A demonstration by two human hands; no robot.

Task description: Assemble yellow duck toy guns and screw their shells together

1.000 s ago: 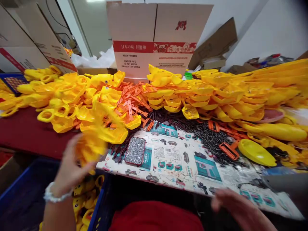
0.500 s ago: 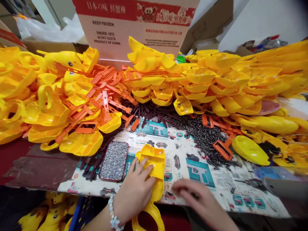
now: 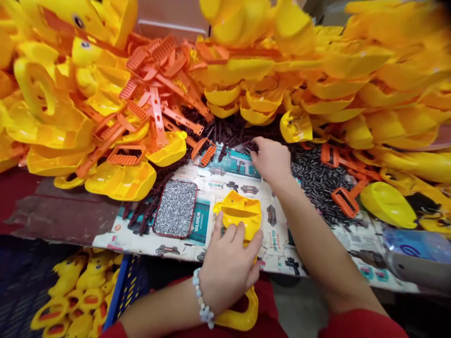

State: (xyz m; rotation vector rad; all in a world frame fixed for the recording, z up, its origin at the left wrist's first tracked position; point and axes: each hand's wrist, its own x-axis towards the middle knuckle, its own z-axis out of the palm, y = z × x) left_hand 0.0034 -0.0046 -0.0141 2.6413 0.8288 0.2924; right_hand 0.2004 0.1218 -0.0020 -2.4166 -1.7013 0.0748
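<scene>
My left hand (image 3: pixel 230 258), with a beaded bracelet at the wrist, presses and grips a yellow plastic shell half (image 3: pixel 243 213) at the table's front edge. The shell's hollow side faces up, and its ring-shaped handle (image 3: pixel 243 314) sticks out below the hand. My right hand (image 3: pixel 273 159) reaches to the back of the table, fingers bent together at a heap of dark brown plastic parts (image 3: pixel 229 134). What its fingertips pinch is hidden. A red-rimmed tray of small silver screws (image 3: pixel 177 209) lies left of the shell.
Stacked yellow shells (image 3: pixel 260 98) line the back. Orange handled plastic pieces (image 3: pixel 157 112) pile up at left centre. Small black cylinders (image 3: pixel 317 188) are heaped at right, near a grey tool (image 3: pixel 416 267). A blue crate (image 3: pixel 121 286) with yellow duck figures stands below left.
My right hand has moved from beside the shell forward to the dark parts. My left hand stays on the shell. The view has tipped downward.
</scene>
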